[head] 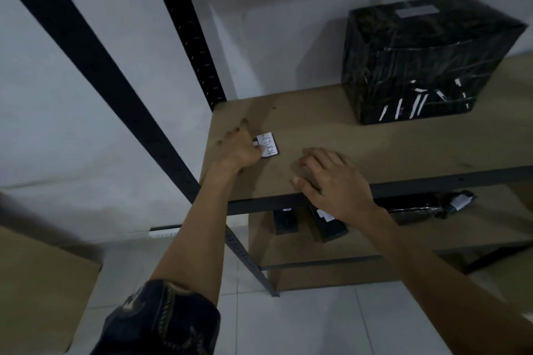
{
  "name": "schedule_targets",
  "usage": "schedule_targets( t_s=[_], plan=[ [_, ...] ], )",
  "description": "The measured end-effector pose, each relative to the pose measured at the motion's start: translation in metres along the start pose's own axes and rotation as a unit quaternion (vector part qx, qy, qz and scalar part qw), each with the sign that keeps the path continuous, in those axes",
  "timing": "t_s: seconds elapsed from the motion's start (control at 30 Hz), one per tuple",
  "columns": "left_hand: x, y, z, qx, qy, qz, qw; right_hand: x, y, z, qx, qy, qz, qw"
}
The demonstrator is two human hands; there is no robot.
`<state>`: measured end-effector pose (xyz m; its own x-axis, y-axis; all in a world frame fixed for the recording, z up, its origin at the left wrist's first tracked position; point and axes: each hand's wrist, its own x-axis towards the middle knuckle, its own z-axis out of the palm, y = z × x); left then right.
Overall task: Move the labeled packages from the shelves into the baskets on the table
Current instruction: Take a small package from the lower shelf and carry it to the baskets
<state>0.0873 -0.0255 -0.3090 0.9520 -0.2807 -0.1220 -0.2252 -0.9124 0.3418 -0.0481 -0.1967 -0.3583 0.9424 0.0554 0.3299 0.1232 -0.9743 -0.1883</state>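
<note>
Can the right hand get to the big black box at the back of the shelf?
Probably yes. The right hand rests open at the front edge of the shelf, and only bare board lies between it and the big black box. The left hand is busy off to the side.

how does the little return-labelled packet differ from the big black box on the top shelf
The small packet is flat, lying near the shelf's left front; the big box stands tall at the back right. The packet's white label reads RETURN; the box's top label is too blurred to read. The left hand touches the packet; nothing touches the box. Both are black and sit on the same shelf.
</note>
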Motion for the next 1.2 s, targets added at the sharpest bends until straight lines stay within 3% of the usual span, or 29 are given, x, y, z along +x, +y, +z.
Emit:
schedule_targets(
  t_s=[0.1,0.27,0.4,0.47,0.6,0.63,0.8,0.97,1.2],
  plan=[
    [0.006,-0.004,-0.001,0.036,0.027,0.017,0.999,0.0,0.0,0.0,-0.008,-0.003,0.002,1.0],
    [-0.017,-0.004,0.003,-0.199,0.086,0.003,0.976,0.001,0.001,0.004,-0.006,0.001,0.006,1.0],
    [-0.047,0.001,0.018,-0.36,0.159,-0.03,0.919,0.0,0.002,0.007,-0.01,0.014,0.001,1.0],
    [-0.058,0.001,0.027,-0.454,0.184,-0.037,0.871,-0.001,0.003,0.008,-0.012,0.022,-0.001,1.0],
    [-0.067,-0.005,0.034,-0.59,0.173,-0.049,0.787,-0.001,0.002,0.009,-0.008,0.028,-0.001,1.0],
    [-0.069,-0.007,0.033,-0.602,0.163,-0.042,0.78,-0.001,0.002,0.009,-0.008,0.03,-0.001,1.0],
    [-0.084,-0.013,0.029,-0.497,0.195,0.019,0.846,-0.002,0.001,0.007,-0.004,0.033,-0.003,0.999],
    [-0.089,-0.013,0.035,-0.526,0.178,0.006,0.831,-0.001,0.001,0.008,-0.005,0.037,-0.001,0.999],
    [-0.09,-0.01,0.039,-0.605,0.149,-0.021,0.782,0.0,0.001,0.009,-0.01,0.054,-0.003,0.998]
  ],
)
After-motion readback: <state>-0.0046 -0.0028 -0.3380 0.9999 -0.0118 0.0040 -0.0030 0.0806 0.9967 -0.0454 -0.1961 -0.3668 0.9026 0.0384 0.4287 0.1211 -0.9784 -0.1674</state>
